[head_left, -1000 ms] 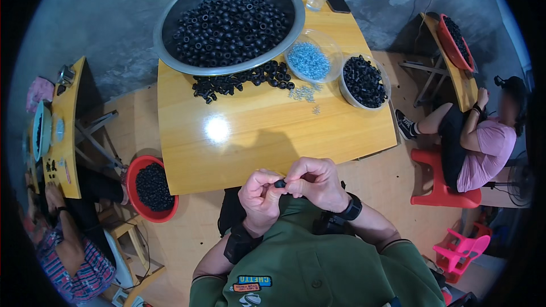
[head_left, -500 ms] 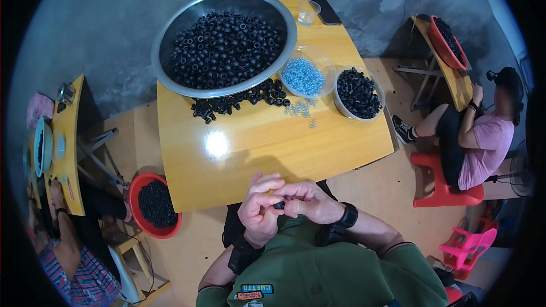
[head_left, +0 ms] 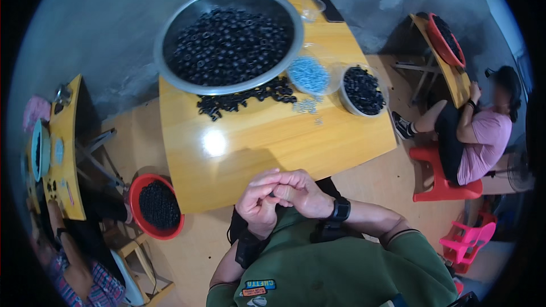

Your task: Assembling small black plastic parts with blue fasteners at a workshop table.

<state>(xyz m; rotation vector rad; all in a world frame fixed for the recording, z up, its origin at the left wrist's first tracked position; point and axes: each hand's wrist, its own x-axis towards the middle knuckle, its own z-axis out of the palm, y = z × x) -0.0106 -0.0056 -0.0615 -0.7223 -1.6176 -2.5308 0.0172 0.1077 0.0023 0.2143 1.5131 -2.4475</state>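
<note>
My left hand (head_left: 257, 203) and my right hand (head_left: 306, 194) meet just off the near edge of the yellow table (head_left: 273, 142). The fingers of both are closed together around a small black part (head_left: 272, 194), mostly hidden by them. Beyond them a large metal basin (head_left: 165, 59) holds many small black ring-like pieces (head_left: 230, 45), with loose black pieces (head_left: 244, 100) strewn along its near side. Right of the basin, a clear tub holds small light-blue pieces (head_left: 309, 75), several spilled in front. A second clear tub holds black parts (head_left: 363, 90).
A clear cup (head_left: 311, 9) and a dark flat object (head_left: 328, 8) lie at the table's far edge. Left on the floor stands a red basin (head_left: 134, 200) of black pieces. People sit at side tables: one on a red stool (head_left: 438, 179) at right, another (head_left: 79, 267) at left.
My hands have drawn closer together, fingers folded further over the black part, which shows less now. The view has shifted slightly. At left, the other person's hand has moved.
</note>
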